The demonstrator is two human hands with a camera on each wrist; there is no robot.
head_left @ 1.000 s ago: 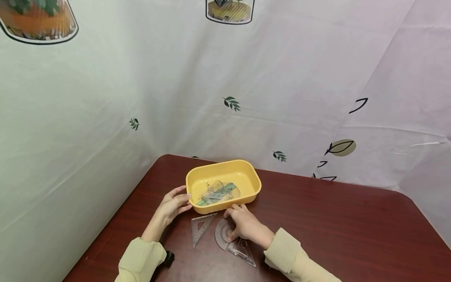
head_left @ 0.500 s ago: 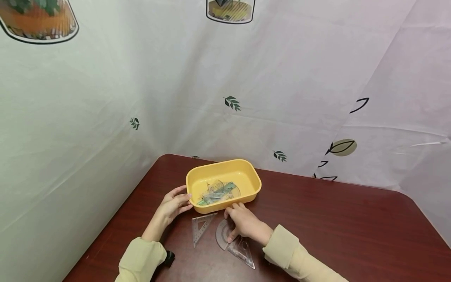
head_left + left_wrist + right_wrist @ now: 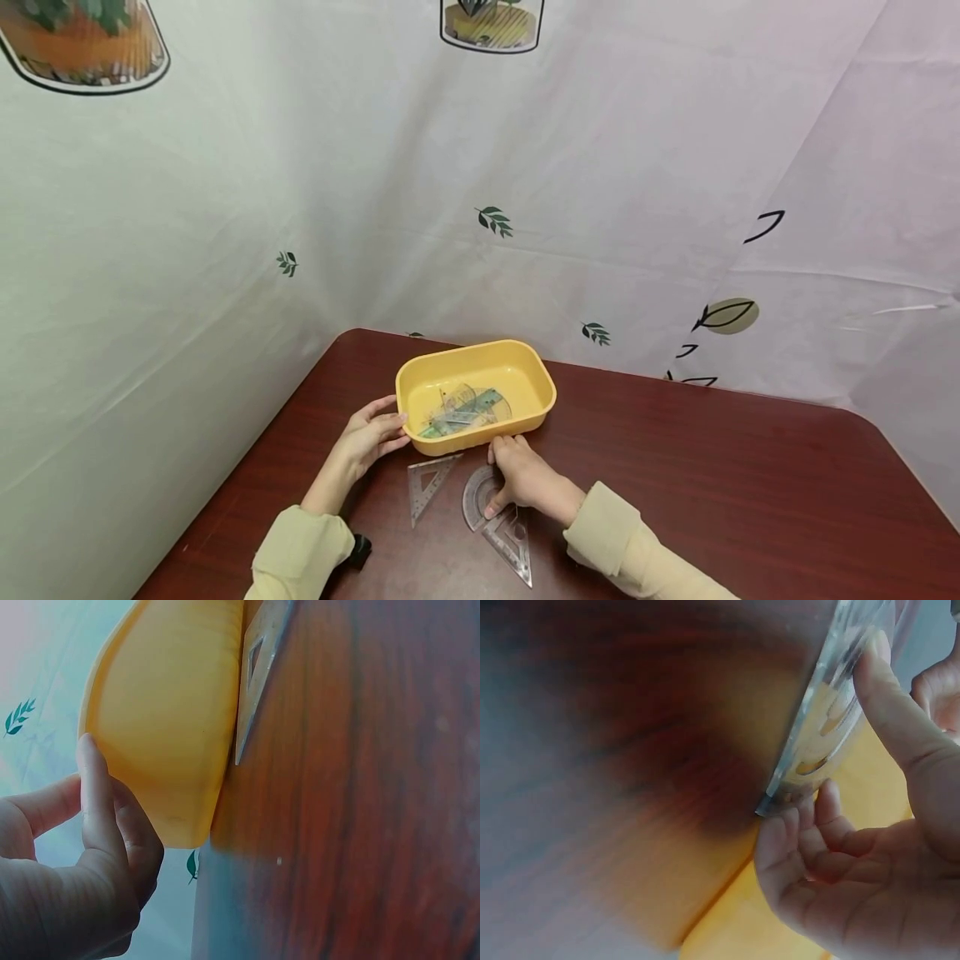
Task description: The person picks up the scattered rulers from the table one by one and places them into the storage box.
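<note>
A yellow plastic tray [image 3: 532,379] stands near the back of the table, with several clear rulers and protractors [image 3: 468,408] lying in it. My left hand [image 3: 367,437] holds the tray's left end, a fingertip at the rim in the left wrist view. In front of the tray, my right hand [image 3: 528,479] grips a clear protractor [image 3: 474,500], thumb on its face and fingers curled at its edge. A clear set square [image 3: 510,546] lies against the protractor's near side, partly under the hand. Another triangular set square [image 3: 423,487] lies to the left, close to the tray.
The dark red wooden table [image 3: 712,483] stretches to the right of the hands. White patterned cloth [image 3: 637,167] hangs behind and to the left. A small black object [image 3: 360,552] shows beside the left sleeve.
The right hand's fingers and the protractor have shifted slightly right. The set square below has swung, its near tip moving left and toward me. The left hand and tray stay put.
</note>
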